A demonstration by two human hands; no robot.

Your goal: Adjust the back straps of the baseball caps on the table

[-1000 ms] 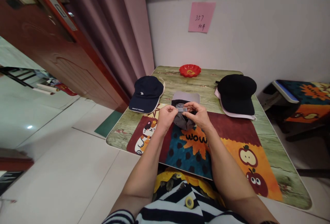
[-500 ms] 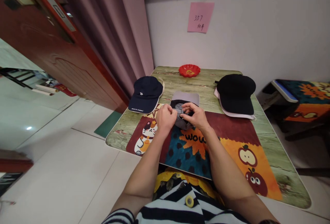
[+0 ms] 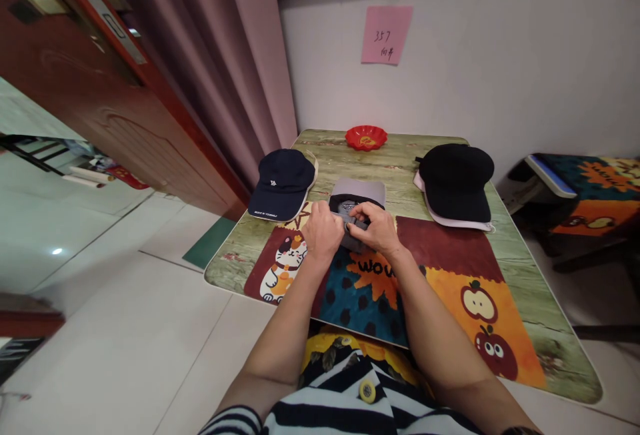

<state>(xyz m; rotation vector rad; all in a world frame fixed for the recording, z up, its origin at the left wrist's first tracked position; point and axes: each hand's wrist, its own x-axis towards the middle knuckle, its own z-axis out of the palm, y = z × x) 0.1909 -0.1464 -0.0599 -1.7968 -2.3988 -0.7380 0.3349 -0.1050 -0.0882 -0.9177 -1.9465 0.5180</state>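
Note:
A grey cap [image 3: 359, 189] lies upside down at the middle of the table, its brim pointing to the wall and its dark inside facing up. My left hand [image 3: 323, 229] is closed on the cap's strap at the left of its back opening. From the right, my right hand [image 3: 376, 227] pinches the same strap between thumb and fingers, close to the left one. The fingers hide the fastening and part of the crown.
On the table's left sits a navy cap [image 3: 281, 185]; on its right, a black cap [image 3: 456, 185] rests over a pink one. A red scalloped dish [image 3: 367, 138] stands near the wall. A patterned mat [image 3: 440, 241] lies on the green wood-look table [image 3: 565, 348].
My right hand's fingers have lowered and closed onto the strap, nearer my left hand. The cap stays in place.

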